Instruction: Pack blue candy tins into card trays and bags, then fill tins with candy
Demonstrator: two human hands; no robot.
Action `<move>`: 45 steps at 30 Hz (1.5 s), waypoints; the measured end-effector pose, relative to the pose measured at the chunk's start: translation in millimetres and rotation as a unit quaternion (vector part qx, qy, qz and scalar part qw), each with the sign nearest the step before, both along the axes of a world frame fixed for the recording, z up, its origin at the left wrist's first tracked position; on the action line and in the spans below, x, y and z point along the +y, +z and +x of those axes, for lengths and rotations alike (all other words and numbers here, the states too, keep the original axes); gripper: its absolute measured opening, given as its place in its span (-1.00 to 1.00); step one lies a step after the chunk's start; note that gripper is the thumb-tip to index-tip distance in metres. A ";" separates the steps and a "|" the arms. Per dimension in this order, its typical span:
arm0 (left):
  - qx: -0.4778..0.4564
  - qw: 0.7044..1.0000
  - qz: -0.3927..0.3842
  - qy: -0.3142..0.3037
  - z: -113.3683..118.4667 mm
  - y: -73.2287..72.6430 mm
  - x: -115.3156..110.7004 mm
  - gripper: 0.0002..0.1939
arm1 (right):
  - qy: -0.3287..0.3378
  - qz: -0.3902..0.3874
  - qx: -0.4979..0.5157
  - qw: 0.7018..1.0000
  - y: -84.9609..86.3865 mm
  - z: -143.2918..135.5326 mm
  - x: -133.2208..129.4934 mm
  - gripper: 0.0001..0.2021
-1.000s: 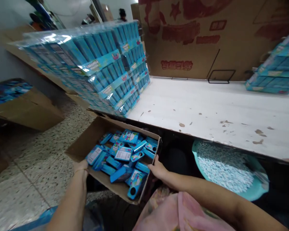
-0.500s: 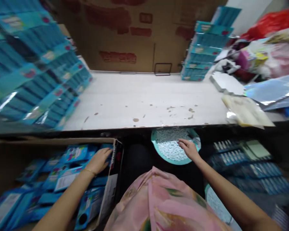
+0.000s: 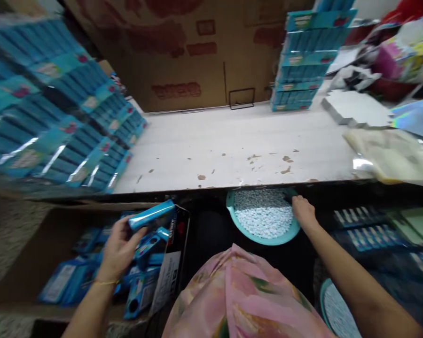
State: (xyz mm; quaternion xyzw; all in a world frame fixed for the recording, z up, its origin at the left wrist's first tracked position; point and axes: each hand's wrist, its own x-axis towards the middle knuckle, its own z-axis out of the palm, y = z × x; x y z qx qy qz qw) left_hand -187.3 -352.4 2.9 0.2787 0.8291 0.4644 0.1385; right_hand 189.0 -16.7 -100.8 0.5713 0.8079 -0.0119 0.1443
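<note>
My left hand (image 3: 121,249) grips a blue packet (image 3: 152,214) by its left end, above an open cardboard box (image 3: 28,263) of similar blue packets (image 3: 59,281). My right hand (image 3: 304,213) is at the right rim of a teal basin (image 3: 270,241) filled with small pale pellets (image 3: 264,216). Its fingers are bent together at a dark object by the rim; what they hold is too small to make out.
Stacked blue packs (image 3: 66,108) rise at the left of the white table (image 3: 197,145), with another stack (image 3: 298,70) at the back right. A large cardboard box (image 3: 169,51) stands behind. A second basin (image 3: 338,310) is low at the right.
My left hand has come up out of the box with a blue packet. My right hand has moved right, from over the pellets to the basin's rim. The view has shifted slightly.
</note>
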 end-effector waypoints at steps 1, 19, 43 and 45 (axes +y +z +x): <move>-0.086 0.995 0.039 -0.019 16.3 6.4 12.1 -0.51 | -0.005 -0.013 0.005 1.000 -1.1 -0.9 1.5 -0.70; 0.228 0.859 -0.178 -0.422 115.3 -44.1 158.2 -0.46 | 0.115 0.036 0.034 0.992 49.5 35.7 -47.4 -0.77; -0.175 0.812 -0.173 -0.528 100.3 -57.4 118.3 -0.55 | -0.001 -0.086 0.124 0.989 -23.0 -18.9 -26.2 -0.71; -0.128 0.847 -0.144 -0.496 93.8 -62.6 118.8 -0.62 | -0.006 -0.092 0.140 0.986 -19.5 -10.3 -22.7 -0.70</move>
